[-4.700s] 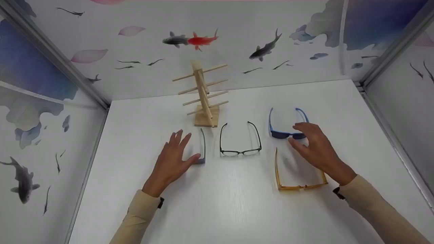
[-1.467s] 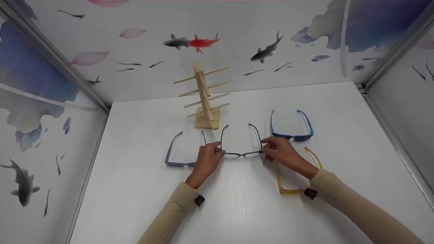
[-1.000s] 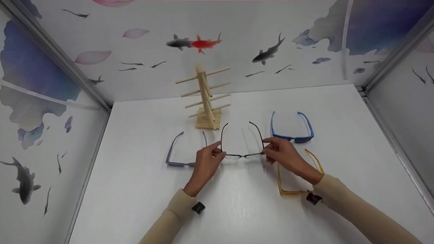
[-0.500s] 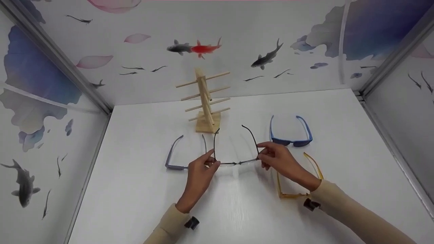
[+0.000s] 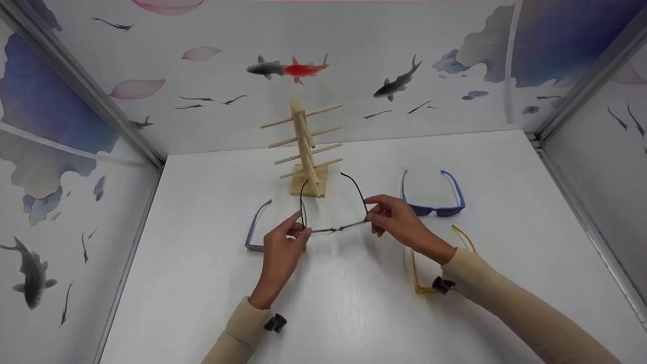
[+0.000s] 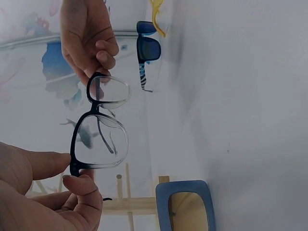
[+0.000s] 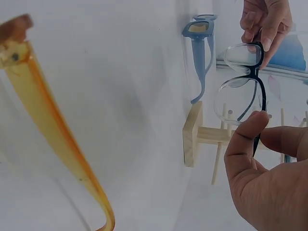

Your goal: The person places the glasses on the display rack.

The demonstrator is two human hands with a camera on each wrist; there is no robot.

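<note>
Between both hands, raised over the white table, is a pair of black-topped eyeglasses (image 5: 337,229) with clear lenses. My left hand (image 5: 279,258) pinches its left hinge corner between thumb and fingers. The opposite corner is pinched by my right hand (image 5: 404,225). Both temples are unfolded and point away from me; the left one overlaps the wooden stand's base in the head view. In the left wrist view, the eyeglasses (image 6: 95,107) hang with thumb and forefinger at the near corner. The right wrist view shows my right hand (image 7: 269,168) on the frame end.
A wooden peg stand (image 5: 305,151) rises at the back, its pegs bare. Grey-blue glasses (image 5: 251,235), partly behind my left hand, lie at left. Blue sunglasses (image 5: 442,211) lie at right, with yellow glasses (image 5: 416,278) nearer, partly under my right forearm. Printed walls enclose the table.
From hovering apart over other glasses, both hands came to the black eyeglasses and gripped their corners. The eyeglasses have risen off the table and shifted left, nearer the stand.
</note>
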